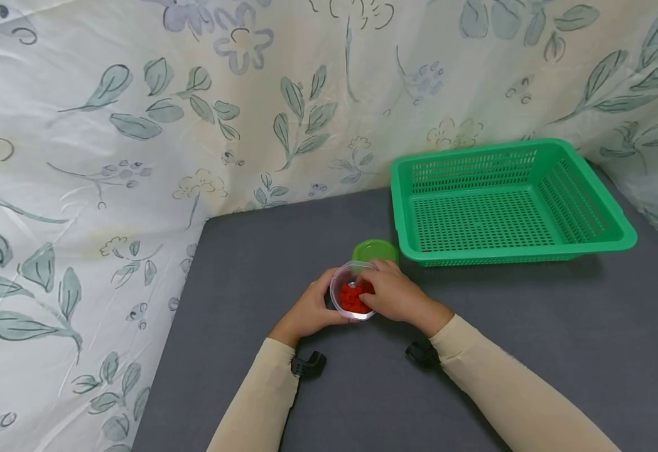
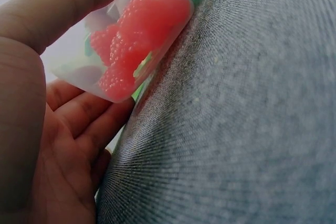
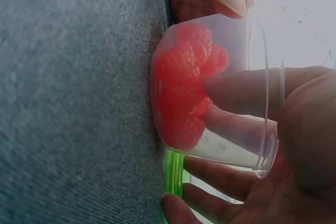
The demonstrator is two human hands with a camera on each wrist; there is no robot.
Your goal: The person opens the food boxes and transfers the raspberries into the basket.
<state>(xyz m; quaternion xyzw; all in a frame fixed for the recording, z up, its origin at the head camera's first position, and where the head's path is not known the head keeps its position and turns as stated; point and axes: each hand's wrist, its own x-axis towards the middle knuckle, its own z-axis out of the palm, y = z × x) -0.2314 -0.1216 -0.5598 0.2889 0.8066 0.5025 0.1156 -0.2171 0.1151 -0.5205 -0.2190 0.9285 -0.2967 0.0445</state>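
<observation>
A clear plastic tub (image 1: pixel 336 297) stands on the dark tabletop with several red raspberries (image 1: pixel 351 301) in its bottom. My left hand (image 1: pixel 308 311) holds the tub from the left, thumb on the near side and fingers round the far side. From the right, my right hand (image 1: pixel 401 294) reaches down through the open top. In the right wrist view its thumb and a finger are inside the tub (image 3: pixel 231 153), their tips pinching at a raspberry (image 3: pixel 202 106) among the others. The remaining fingers stay outside, along the wall. Just behind the tub lies a round green lid (image 1: pixel 374 249).
A large green mesh basket (image 1: pixel 498 257) stands at the back right of the grey tabletop (image 1: pixel 250 282), near the lid. Flower-patterned cloth (image 1: pixel 154 125) hangs behind and along the left side. Black wrist straps (image 1: pixel 309 364) sit on both sleeves.
</observation>
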